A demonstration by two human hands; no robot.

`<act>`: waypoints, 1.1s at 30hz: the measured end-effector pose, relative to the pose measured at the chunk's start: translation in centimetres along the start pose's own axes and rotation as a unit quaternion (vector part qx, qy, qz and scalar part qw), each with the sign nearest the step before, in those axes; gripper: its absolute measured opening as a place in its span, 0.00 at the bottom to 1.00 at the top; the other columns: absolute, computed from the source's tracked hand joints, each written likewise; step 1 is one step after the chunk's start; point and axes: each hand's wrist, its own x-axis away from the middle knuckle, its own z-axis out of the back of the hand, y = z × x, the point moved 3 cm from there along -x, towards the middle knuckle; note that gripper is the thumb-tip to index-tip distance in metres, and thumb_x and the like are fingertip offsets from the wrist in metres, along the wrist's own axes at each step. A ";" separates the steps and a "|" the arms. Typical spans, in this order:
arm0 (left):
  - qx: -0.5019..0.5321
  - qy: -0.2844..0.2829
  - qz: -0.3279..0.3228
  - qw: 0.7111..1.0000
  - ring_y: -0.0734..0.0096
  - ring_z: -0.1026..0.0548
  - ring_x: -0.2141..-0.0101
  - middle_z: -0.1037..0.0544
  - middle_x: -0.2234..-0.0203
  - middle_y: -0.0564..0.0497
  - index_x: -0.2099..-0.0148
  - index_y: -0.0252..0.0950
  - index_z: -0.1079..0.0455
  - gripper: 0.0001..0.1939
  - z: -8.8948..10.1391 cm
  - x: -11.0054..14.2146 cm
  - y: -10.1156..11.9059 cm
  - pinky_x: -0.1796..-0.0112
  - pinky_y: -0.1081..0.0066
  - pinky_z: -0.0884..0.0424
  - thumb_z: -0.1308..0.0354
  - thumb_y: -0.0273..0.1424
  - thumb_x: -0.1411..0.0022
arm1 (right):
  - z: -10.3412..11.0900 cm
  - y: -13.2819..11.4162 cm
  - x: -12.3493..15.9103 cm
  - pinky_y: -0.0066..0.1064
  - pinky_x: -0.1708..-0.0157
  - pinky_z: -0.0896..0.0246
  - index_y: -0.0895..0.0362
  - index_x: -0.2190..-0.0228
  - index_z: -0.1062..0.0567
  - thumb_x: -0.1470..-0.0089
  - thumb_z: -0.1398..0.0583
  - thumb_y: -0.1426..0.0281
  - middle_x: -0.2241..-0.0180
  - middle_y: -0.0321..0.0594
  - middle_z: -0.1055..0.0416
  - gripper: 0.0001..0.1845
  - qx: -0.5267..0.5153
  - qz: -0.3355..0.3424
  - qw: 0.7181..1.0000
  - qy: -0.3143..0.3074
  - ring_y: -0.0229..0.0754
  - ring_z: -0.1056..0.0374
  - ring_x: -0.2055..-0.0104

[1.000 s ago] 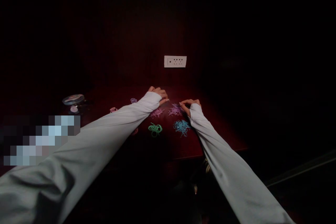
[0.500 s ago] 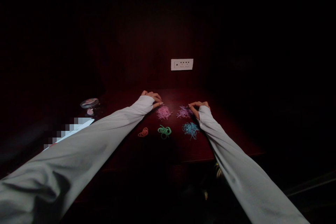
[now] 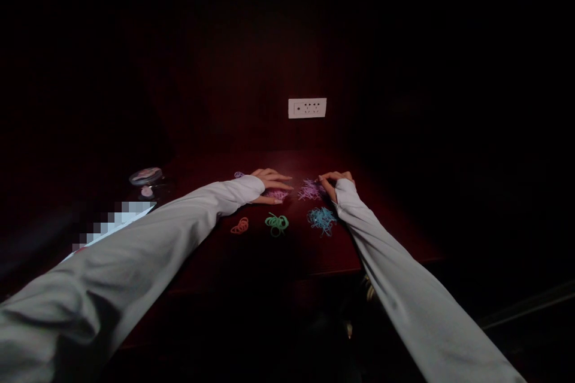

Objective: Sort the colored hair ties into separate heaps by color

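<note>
My left hand [image 3: 271, 182] lies with fingers stretched out over a pile of pink rubber bands [image 3: 279, 195], covering much of it. My right hand [image 3: 336, 181] is at the right edge of a pile of light purple rubber bands [image 3: 309, 190]; its thumb and index fingertip are pinched together, and I cannot make out what is between them. Nearer to me lie blue rubber bands [image 3: 321, 221], a small heap of green ones [image 3: 277, 224] and a few orange ones [image 3: 240, 226]. A few violet bands [image 3: 239, 175] show behind my left wrist.
All the piles rest on a dark red wooden table [image 3: 332, 257]. At the left stands a clear round container [image 3: 146, 177], with a pale, partly blurred flat object [image 3: 121, 227] before it. A white wall socket [image 3: 307, 108] is on the back panel.
My left hand has moved from the far left edge of the pink pile to over it, uncovering the violet bands behind. My right hand stays at the purple pile. The view has shifted slightly.
</note>
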 end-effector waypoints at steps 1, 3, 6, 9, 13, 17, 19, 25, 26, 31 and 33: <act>-0.001 -0.001 -0.009 1.000 0.50 0.34 0.37 0.30 0.30 0.51 0.33 0.55 0.28 0.26 -0.2 -0.1 0.1 0.41 0.54 0.40 0.43 0.52 0.29 | 0.0 -0.1 0.0 0.43 0.50 0.44 0.48 0.65 0.15 0.35 0.40 0.56 0.64 0.43 0.20 0.16 0.001 -0.001 1.000 -0.001 0.53 0.34 0.52; 0.001 0.002 -0.023 1.000 0.50 0.33 0.38 0.27 0.32 0.50 0.37 0.54 0.26 0.24 -0.5 -0.2 0.3 0.41 0.54 0.39 0.40 0.52 0.31 | 0.1 -0.4 0.1 0.43 0.50 0.44 0.49 0.65 0.15 0.35 0.40 0.57 0.64 0.43 0.20 0.15 0.000 -0.002 1.000 -0.004 0.53 0.34 0.52; 0.006 0.014 -0.026 1.000 0.52 0.31 0.41 0.23 0.36 0.50 0.42 0.51 0.22 0.20 -0.5 -0.4 0.2 0.43 0.55 0.37 0.39 0.50 0.32 | 0.2 -0.7 0.2 0.43 0.50 0.45 0.49 0.65 0.15 0.36 0.40 0.58 0.63 0.44 0.20 0.15 -0.006 -0.001 1.000 -0.005 0.52 0.35 0.53; 0.004 0.021 -0.022 1.000 0.54 0.31 0.44 0.21 0.39 0.50 0.48 0.47 0.21 0.15 -0.2 -0.4 0.0 0.46 0.57 0.37 0.39 0.47 0.30 | 0.2 -0.8 0.2 0.44 0.49 0.46 0.49 0.66 0.15 0.36 0.40 0.58 0.63 0.43 0.19 0.15 -0.008 -0.003 1.000 0.002 0.52 0.35 0.53; 0.001 0.044 -0.020 0.999 0.57 0.30 0.46 0.20 0.41 0.51 0.54 0.45 0.20 0.13 0.2 -0.8 0.5 0.45 0.57 0.40 0.40 0.46 0.29 | 0.1 -0.8 0.3 0.44 0.50 0.47 0.49 0.66 0.15 0.34 0.42 0.56 0.63 0.42 0.19 0.18 -0.019 0.006 1.000 0.013 0.52 0.35 0.53; 0.004 0.066 -0.019 0.998 0.57 0.30 0.47 0.19 0.42 0.52 0.56 0.45 0.19 0.13 0.4 -1.8 1.7 0.46 0.57 0.41 0.42 0.45 0.27 | -0.3 -1.1 0.3 0.46 0.48 0.46 0.47 0.68 0.13 0.31 0.44 0.54 0.61 0.42 0.19 0.23 -0.020 0.007 1.000 -0.002 0.53 0.36 0.51; 0.005 0.068 -0.029 0.997 0.57 0.30 0.47 0.19 0.42 0.52 0.53 0.45 0.19 0.13 0.3 -2.3 2.3 0.47 0.57 0.41 0.42 0.43 0.27 | -0.6 -1.2 0.3 0.47 0.46 0.47 0.47 0.71 0.13 0.31 0.43 0.55 0.61 0.42 0.19 0.23 -0.013 -0.008 1.000 -0.022 0.53 0.36 0.50; -0.008 0.063 -0.038 0.997 0.56 0.30 0.47 0.20 0.41 0.50 0.49 0.45 0.20 0.13 -0.1 -3.3 3.0 0.48 0.57 0.41 0.40 0.42 0.30 | -1.1 -0.9 0.3 0.48 0.45 0.45 0.48 0.73 0.14 0.32 0.41 0.57 0.60 0.43 0.21 0.22 0.001 -0.025 1.000 -0.008 0.52 0.38 0.50; -0.010 0.062 -0.038 0.997 0.55 0.30 0.47 0.20 0.41 0.50 0.49 0.45 0.20 0.13 -0.2 -3.3 2.9 0.48 0.57 0.41 0.39 0.41 0.30 | -1.1 -0.8 0.3 0.48 0.46 0.45 0.49 0.72 0.14 0.32 0.41 0.56 0.61 0.44 0.21 0.22 -0.004 -0.023 1.000 0.001 0.52 0.38 0.50; -0.014 0.060 -0.041 0.997 0.55 0.31 0.48 0.20 0.41 0.50 0.47 0.46 0.20 0.14 -0.5 -3.5 2.7 0.49 0.57 0.41 0.39 0.40 0.31 | -0.8 -1.2 0.4 0.48 0.47 0.46 0.48 0.68 0.12 0.33 0.42 0.56 0.62 0.45 0.20 0.21 -0.028 -0.003 1.000 -0.002 0.53 0.38 0.51; -0.011 0.061 -0.041 0.997 0.56 0.31 0.48 0.21 0.41 0.50 0.47 0.46 0.20 0.14 -0.5 -3.6 2.6 0.49 0.57 0.41 0.39 0.40 0.31 | -0.8 -1.6 0.4 0.48 0.47 0.47 0.48 0.69 0.13 0.32 0.42 0.57 0.61 0.44 0.20 0.21 -0.023 -0.002 1.000 -0.011 0.53 0.38 0.51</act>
